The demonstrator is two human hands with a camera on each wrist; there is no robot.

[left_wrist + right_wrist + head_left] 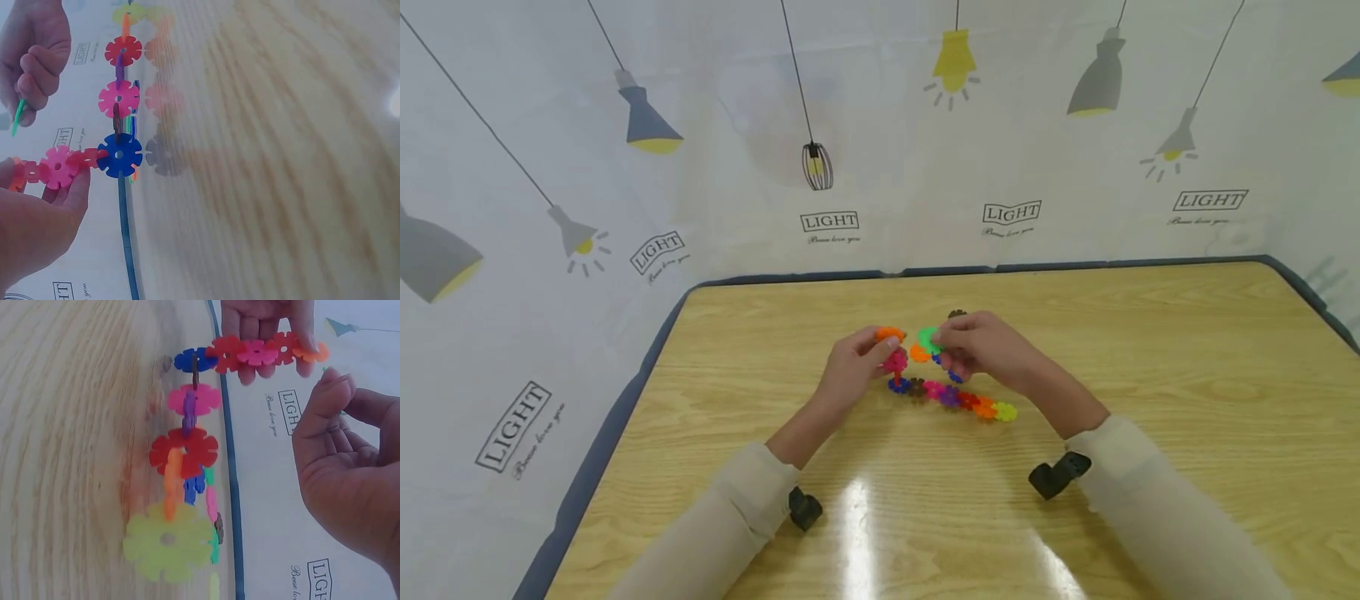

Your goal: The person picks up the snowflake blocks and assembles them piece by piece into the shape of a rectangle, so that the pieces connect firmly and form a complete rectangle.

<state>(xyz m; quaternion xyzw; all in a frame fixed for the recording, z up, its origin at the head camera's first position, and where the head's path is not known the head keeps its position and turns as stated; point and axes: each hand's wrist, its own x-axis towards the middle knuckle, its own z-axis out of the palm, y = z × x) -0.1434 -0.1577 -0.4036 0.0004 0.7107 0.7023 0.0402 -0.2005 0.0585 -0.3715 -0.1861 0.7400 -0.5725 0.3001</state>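
My left hand (848, 367) pinches the top of a short upright stack, with an orange piece (891, 333) uppermost and a pink piece (59, 167) below it. The stack's foot joins a blue flower piece (119, 155) at one end of a linked row. That row runs through brown, pink, purple, red and orange to a yellow piece (167, 540). My right hand (988, 348) holds a green piece (929, 339) between thumb and fingers, just right of the stack and apart from it.
Behind the row on the wooden table (760, 500) lie more flower pieces, among them an orange one (919, 354), blue ones and a dark brown one (957, 314). A printed cloth (895, 242) hangs beyond the table's far edge.
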